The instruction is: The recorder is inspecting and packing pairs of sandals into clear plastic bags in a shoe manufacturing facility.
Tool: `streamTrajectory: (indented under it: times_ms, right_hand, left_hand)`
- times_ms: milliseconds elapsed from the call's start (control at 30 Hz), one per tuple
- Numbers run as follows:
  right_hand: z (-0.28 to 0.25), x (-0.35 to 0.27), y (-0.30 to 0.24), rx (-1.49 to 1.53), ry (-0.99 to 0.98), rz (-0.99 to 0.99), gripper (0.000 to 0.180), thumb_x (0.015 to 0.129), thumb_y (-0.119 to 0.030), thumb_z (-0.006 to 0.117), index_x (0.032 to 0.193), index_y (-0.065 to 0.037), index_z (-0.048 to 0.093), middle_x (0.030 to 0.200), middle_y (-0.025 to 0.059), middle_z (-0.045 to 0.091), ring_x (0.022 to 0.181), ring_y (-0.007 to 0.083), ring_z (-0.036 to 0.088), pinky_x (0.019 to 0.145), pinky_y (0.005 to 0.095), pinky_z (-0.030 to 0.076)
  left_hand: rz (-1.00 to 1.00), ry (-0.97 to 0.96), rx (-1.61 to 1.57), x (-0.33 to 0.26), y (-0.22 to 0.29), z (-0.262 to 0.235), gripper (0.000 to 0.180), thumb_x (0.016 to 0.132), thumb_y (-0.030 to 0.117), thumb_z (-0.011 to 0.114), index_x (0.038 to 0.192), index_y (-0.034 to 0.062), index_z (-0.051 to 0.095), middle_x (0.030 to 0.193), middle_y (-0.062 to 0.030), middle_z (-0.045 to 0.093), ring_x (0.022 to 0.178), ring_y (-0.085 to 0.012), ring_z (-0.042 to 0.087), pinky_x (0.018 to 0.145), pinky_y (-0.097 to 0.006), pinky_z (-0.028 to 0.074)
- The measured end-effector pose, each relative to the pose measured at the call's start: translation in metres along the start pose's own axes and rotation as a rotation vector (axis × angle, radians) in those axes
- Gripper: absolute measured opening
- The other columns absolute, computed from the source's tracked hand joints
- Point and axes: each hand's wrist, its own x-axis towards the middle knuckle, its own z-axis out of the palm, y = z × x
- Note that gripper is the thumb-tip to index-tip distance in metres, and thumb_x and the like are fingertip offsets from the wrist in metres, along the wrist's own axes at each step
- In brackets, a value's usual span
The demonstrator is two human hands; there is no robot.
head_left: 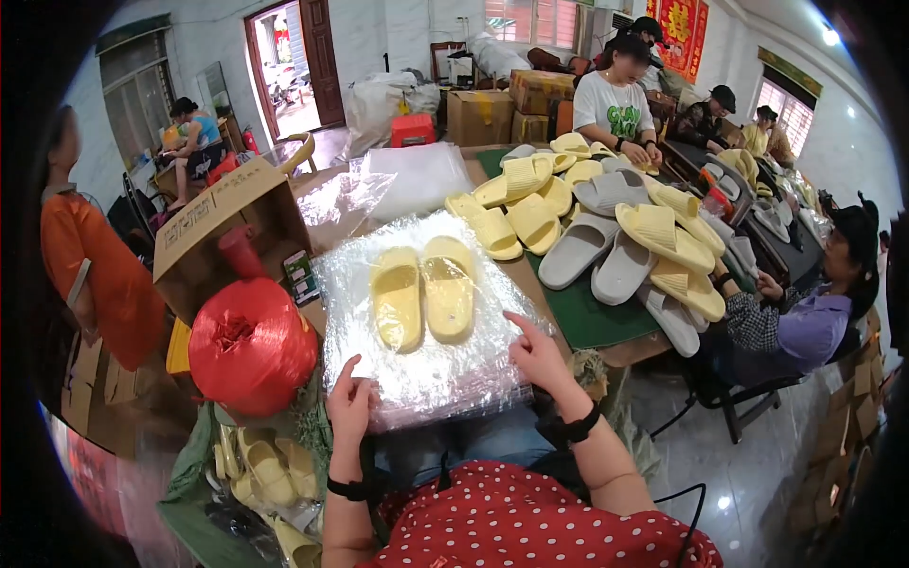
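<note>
In front of me, a pair of yellow slippers [449,293] lies side by side on a stack of clear plastic sheets or bags [355,374]. Glare over the slippers suggests a film covers them, though I cannot tell whether they are inside a bag. My left hand [350,405] is at the stack's near left corner, its index finger raised and the fingers apart. Over the right edge of the stack is my right hand [540,358], index finger stretched toward the slippers and the others partly curled. I see nothing held in either hand.
A heap of yellow and grey slippers [606,213] covers the table at right. To the left are a red twine roll [248,346] and an open cardboard box [232,213]. A green sack [194,483] with yellow slippers stands below left. Co-workers [611,104] sit or stand around.
</note>
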Motion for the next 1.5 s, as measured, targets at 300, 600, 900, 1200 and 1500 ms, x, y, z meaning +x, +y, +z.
streamTrajectory:
  times_ms: [300,600,900,1200,1500]
  right_hand:
    - [-0.027,-0.007,0.009,0.251,-0.274,-0.005,0.045,0.086,0.0,0.042,0.123,-0.003,0.067,0.099,0.0045,0.068,0.09,0.0107,0.059,0.083,0.0267,0.048]
    - [-0.037,-0.008,0.01,-0.194,-0.069,-0.337,0.025,0.085,-0.007,0.068,0.11,-0.007,0.072,0.104,0.0067,0.07,0.089,0.0226,0.062,0.078,0.0334,0.052]
    - [-0.021,0.005,-0.01,-0.033,0.082,-0.612,0.012,0.092,-0.01,0.066,0.101,-0.004,0.071,0.1,0.0045,0.067,0.087,0.0138,0.061,0.066,0.0248,0.049]
    - [-0.001,0.02,0.02,0.452,0.15,-0.121,0.015,0.101,-0.013,0.054,0.094,-0.003,0.061,0.079,0.0037,0.069,0.068,0.006,0.06,0.061,0.0215,0.047]
    - [0.005,0.015,-0.007,0.09,0.294,-0.088,0.021,0.099,-0.018,0.059,0.089,0.001,0.061,0.07,0.0054,0.065,0.06,0.0084,0.062,0.056,0.0247,0.048]
  left_hand:
    - [0.04,-0.05,0.023,-0.002,-0.007,-0.007,0.035,0.093,-0.001,0.055,0.126,0.0021,0.065,0.089,-0.0003,0.063,0.068,-0.0065,0.059,0.061,-0.021,0.049]
    - [0.113,-0.2,0.003,-0.018,0.004,-0.021,0.047,0.084,-0.009,0.047,0.128,0.0011,0.063,0.111,-0.0099,0.067,0.089,-0.0147,0.065,0.078,-0.025,0.052]
    - [0.492,-0.015,0.515,-0.016,0.002,-0.018,0.033,0.078,0.004,0.071,0.111,0.007,0.073,0.121,-0.0129,0.064,0.102,-0.0255,0.06,0.088,-0.036,0.049]
    - [0.519,0.109,0.316,-0.005,0.024,0.0,0.013,0.089,0.006,0.062,0.087,0.0024,0.074,0.095,-0.0116,0.072,0.103,-0.028,0.065,0.094,-0.035,0.047]
    - [0.215,0.223,0.101,0.008,0.026,0.017,0.026,0.097,0.015,0.055,0.081,-0.0035,0.063,0.069,-0.0047,0.06,0.059,-0.0119,0.058,0.059,-0.028,0.046]
